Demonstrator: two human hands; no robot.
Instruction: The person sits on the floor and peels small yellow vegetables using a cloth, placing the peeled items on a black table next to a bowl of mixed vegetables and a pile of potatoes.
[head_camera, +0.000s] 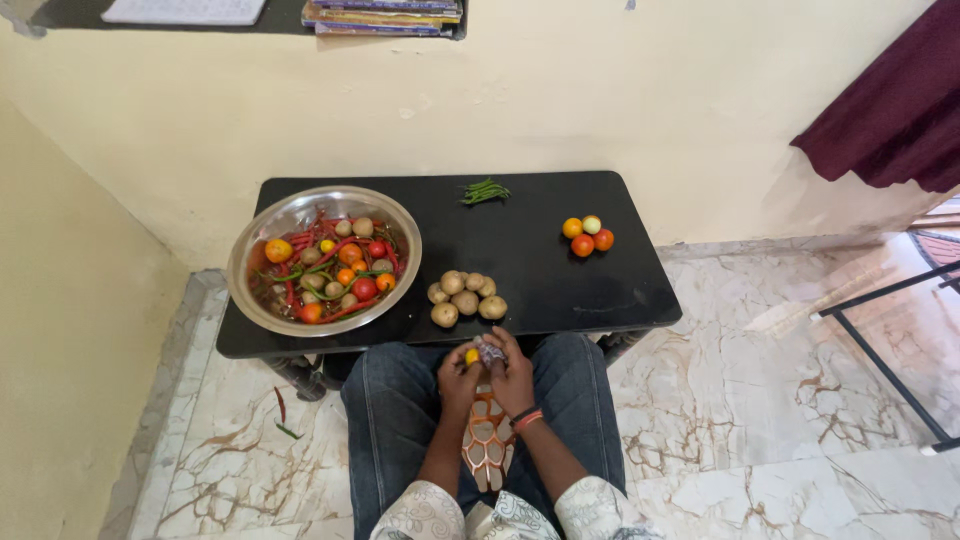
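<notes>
My left hand (458, 378) holds a small orange-yellow tomato (471, 356) just in front of the low black table (540, 290). My right hand (512, 375) is closed on a crumpled purple-grey cloth or wrapper (490, 352) pressed against that tomato. Both hands hover over my lap, above an orange and white patterned cloth (488, 440). Just beyond my hands a pile of small potatoes (465, 297) lies on the table. A steel bowl (262, 300) at the table's left holds red chillies, green chillies, tomatoes and potatoes.
Several tomatoes (587, 236) sit grouped on the table's right side. A bunch of green chillies (485, 191) lies at the back edge. A red and a green chilli (282, 412) lie on the marble floor. A black metal frame (890, 350) stands at right.
</notes>
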